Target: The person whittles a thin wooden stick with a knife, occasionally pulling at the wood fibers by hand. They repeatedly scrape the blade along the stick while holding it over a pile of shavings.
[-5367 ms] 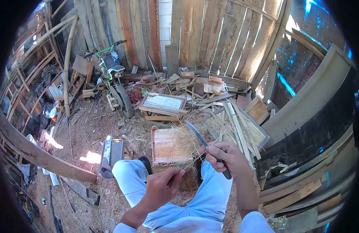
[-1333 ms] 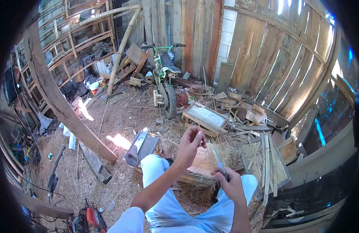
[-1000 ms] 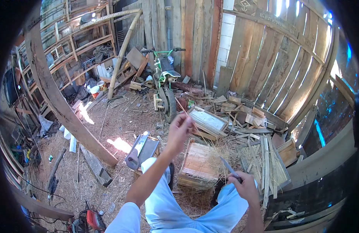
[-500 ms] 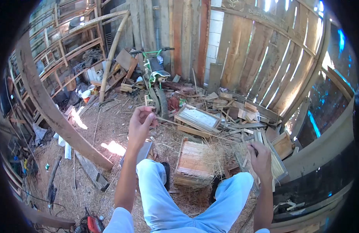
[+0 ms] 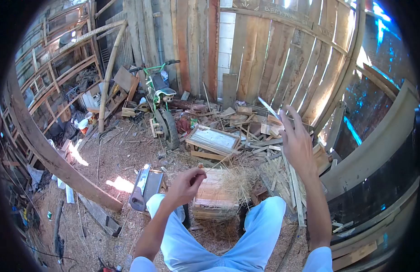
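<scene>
My left hand (image 5: pixel 188 187) is closed in a pinch on a thin wooden stick (image 5: pixel 213 166), above the near-left part of a wooden box (image 5: pixel 215 197). The stick points up and to the right, and its lower end is hidden in the fist. Raised on the right, my right hand (image 5: pixel 299 144) grips a knife (image 5: pixel 268 108); its narrow bright blade sticks out up and left, while the handle is hidden by the fingers. Pale fibrous shavings (image 5: pixel 237 185) cover the right side of the box, which stands between my knees.
A handsaw (image 5: pixel 138 194) lies on a low grey bench (image 5: pixel 151 186) by my left knee. Beyond the box are a wooden frame (image 5: pixel 213 138), scrap wood (image 5: pixel 257 124) and a small green bike (image 5: pixel 161 95). A curved beam (image 5: pixel 60 158) crosses the left side.
My right hand has risen, bringing the blade into view. My left hand has moved down and right with the stick. The view has turned slightly right, and the handsaw now shows.
</scene>
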Demonstrator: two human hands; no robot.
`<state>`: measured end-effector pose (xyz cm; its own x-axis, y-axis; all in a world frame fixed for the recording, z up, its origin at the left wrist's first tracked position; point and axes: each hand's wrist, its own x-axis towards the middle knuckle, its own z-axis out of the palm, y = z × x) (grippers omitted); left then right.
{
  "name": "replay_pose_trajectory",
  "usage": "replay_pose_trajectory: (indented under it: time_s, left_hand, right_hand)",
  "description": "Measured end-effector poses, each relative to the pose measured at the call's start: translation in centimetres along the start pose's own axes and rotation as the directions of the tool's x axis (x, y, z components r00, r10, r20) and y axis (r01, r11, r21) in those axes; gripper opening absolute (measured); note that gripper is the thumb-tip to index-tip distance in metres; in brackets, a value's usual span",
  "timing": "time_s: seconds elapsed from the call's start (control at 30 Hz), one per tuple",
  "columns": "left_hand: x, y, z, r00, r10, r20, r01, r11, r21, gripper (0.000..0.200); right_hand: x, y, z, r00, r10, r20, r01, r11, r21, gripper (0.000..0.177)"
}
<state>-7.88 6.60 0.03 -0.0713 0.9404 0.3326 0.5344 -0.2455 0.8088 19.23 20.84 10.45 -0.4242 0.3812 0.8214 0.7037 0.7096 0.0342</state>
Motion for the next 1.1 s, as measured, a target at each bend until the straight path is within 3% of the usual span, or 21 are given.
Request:
replay_pose_trajectory:
  time_s: [0.03,0.1,0.17,0.23,0.3,0.33,0.4,0.43,0.5,0.63,0.67,0.7,0.77,0.83,0.9,0.93,1.03,1.1]
  left_hand:
    - [0.0,-0.3,0.8,0.996,-0.077,-0.034,0.074,0.994,-0.085,0.008]
    - [-0.2,-0.7,1.9,0.99,-0.116,-0.081,0.107,0.988,-0.111,0.01]
    - [0.0,-0.2,2.6,0.981,-0.16,-0.113,0.13,0.963,-0.235,0.012]
    - [-0.2,0.5,3.1,0.981,-0.15,-0.122,0.111,0.954,-0.277,0.012]
    - [-0.5,1.0,3.6,0.984,-0.131,-0.117,0.088,0.944,-0.317,0.013]
    - [-0.7,1.1,3.9,0.985,-0.121,-0.121,0.073,0.937,-0.341,0.012]
    - [-1.5,1.9,4.6,0.989,-0.107,-0.099,0.064,0.928,-0.366,0.012]
    - [-2.0,2.7,4.7,0.99,-0.131,-0.052,0.106,0.935,-0.339,0.012]
    - [-2.8,4.5,4.8,0.989,-0.149,0.014,0.146,0.94,-0.31,0.012]
    - [-4.1,5.8,5.2,0.994,-0.101,-0.051,0.084,0.961,-0.262,0.008]
    - [-4.5,6.2,5.0,0.994,-0.093,-0.061,0.078,0.975,-0.207,0.007]
    - [-4.7,6.6,5.0,0.994,-0.081,-0.069,0.07,0.986,-0.153,0.007]
    - [-5.0,6.8,5.4,0.993,-0.075,-0.087,0.059,0.983,-0.177,0.006]
    - [-5.2,7.0,5.4,0.992,-0.062,-0.112,0.039,0.98,-0.194,0.006]
    - [-5.3,7.3,5.2,0.993,-0.041,-0.112,0.029,0.994,-0.108,0.006]
    - [-5.4,7.3,5.0,0.993,-0.04,-0.108,0.029,0.994,-0.107,0.006]
    - [-6.0,7.1,5.0,0.997,-0.075,-0.02,0.073,0.994,-0.085,0.009]
    - [-5.8,7.3,5.7,0.994,-0.072,-0.086,0.056,0.983,-0.174,0.006]
  right_hand:
    - [-0.3,-1.0,0.1,1.0,-0.007,0.005,0.007,1.0,0.005,0.036]
    - [-1.9,-2.9,0.1,0.993,0.118,-0.009,-0.11,0.947,0.301,0.046]
    - [-4.8,-4.1,0.6,0.982,0.085,0.17,-0.156,0.87,0.468,0.048]
    - [-8.0,-5.7,2.2,0.974,0.073,0.216,-0.2,0.732,0.651,0.046]
    - [-10.5,-7.8,2.8,0.877,0.162,0.453,-0.462,0.544,0.701,0.04]
    - [-10.5,-8.7,2.7,0.875,0.18,0.449,-0.469,0.544,0.696,0.04]
    - [-10.5,-10.4,1.8,0.619,0.138,0.773,-0.773,-0.072,0.631,0.036]
    - [-10.4,-10.8,1.6,0.619,0.159,0.769,-0.769,-0.077,0.634,0.036]
    - [-10.1,-11.2,1.3,0.581,0.039,0.813,-0.774,-0.285,0.566,0.036]
    - [-10.1,-11.0,0.1,0.504,-0.017,0.864,-0.832,-0.277,0.48,0.026]
    - [-10.2,-10.7,-0.4,0.486,-0.038,0.873,-0.813,-0.388,0.435,0.024]
    - [-10.3,-10.4,-0.6,0.478,-0.037,0.878,-0.814,-0.395,0.427,0.024]
    - [-10.5,-10.2,-1.1,0.483,-0.039,0.875,-0.828,-0.345,0.442,0.024]
    - [-10.3,-10.3,-1.7,0.481,-0.029,0.876,-0.805,-0.41,0.428,0.028]
    - [-10.2,-9.5,-2.2,0.494,0.091,0.865,-0.762,-0.435,0.48,0.029]
    - [-10.2,-8.4,-2.3,0.518,0.134,0.845,-0.761,-0.379,0.527,0.032]
    - [-10.5,-7.5,-2.4,0.539,0.142,0.83,-0.72,-0.433,0.542,0.034]
    - [-10.9,-8.9,-2.0,0.488,0.064,0.87,-0.768,-0.442,0.463,0.033]
